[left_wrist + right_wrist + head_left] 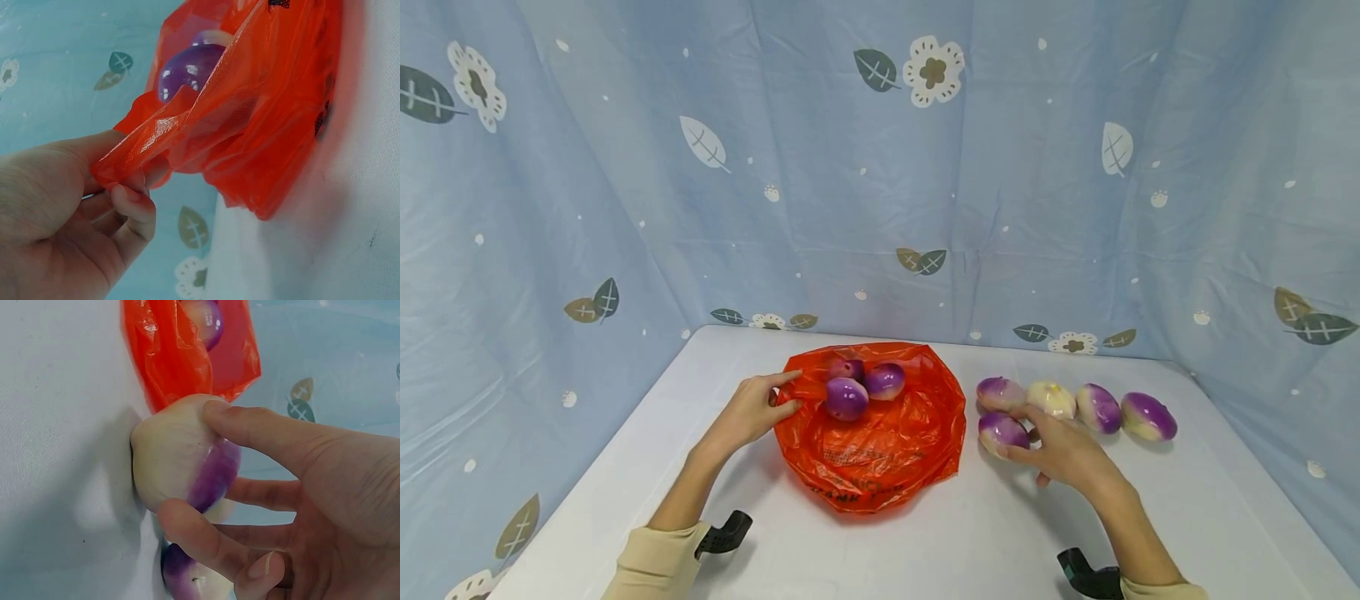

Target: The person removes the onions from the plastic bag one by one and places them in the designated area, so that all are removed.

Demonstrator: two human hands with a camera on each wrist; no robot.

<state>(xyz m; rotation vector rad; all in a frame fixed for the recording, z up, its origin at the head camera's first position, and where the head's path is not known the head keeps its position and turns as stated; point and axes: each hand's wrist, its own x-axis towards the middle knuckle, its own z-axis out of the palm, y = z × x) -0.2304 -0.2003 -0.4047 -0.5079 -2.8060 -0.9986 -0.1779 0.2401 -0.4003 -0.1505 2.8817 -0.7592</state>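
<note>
A red plastic bag (880,450) lies spread open on the table with several purple, round vegetables (847,399) inside. My left hand (752,412) pinches the bag's left rim; in the left wrist view the fold of red plastic (150,137) runs between thumb and fingers of that hand (81,206). Right of the bag, my right hand (1067,450) has thumb and fingers around a purple-and-white turnip (1002,433). The right wrist view shows this turnip (175,456) close to the table surface, with the hand (300,494) gripping it from the side.
Behind and right of my right hand, a row holds a purple-and-white turnip (1000,393), a paler one (1051,400) and two more purple ones (1098,408), (1148,417). The white table (925,550) meets a blue patterned curtain (850,208) at its back edge.
</note>
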